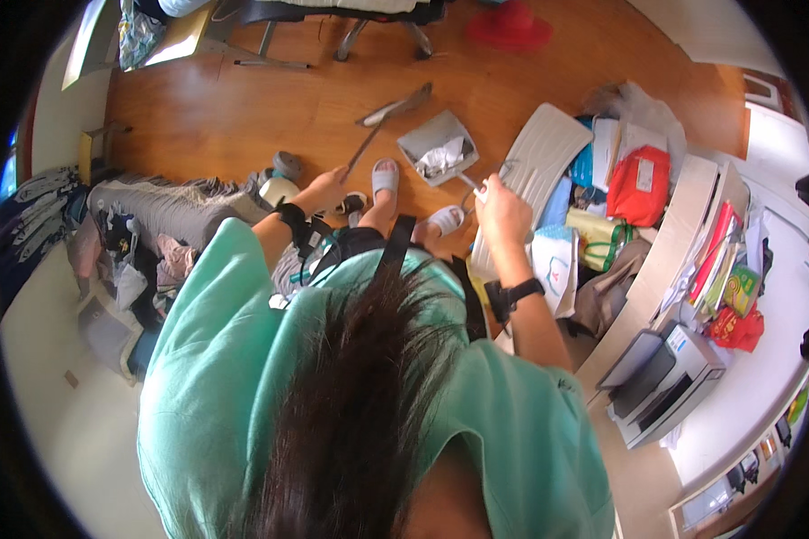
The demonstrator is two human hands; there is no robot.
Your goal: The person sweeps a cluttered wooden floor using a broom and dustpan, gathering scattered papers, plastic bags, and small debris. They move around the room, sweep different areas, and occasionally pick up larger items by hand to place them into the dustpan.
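Note:
My left hand (323, 191) grips the thin handle of a broom (396, 108), whose head rests on the wooden floor ahead of me. In my right hand (504, 210) is the pale handle of a grey dustpan (412, 143). Crumpled white paper or tissue (443, 156) lies in the pan. The broom head is to the left of the pan and a little beyond it, apart from it. My feet, in light grey slippers (385, 179), stand close below the two tools.
A bed or couch with a grey cover (168, 209) and clothes lies on the left. A wheeled chair (354, 37) and a red hat-like object (510, 28) are farther ahead. Bags, a red package (639, 185), a pale folded panel (546, 145) and a printer (667, 384) fill the right side.

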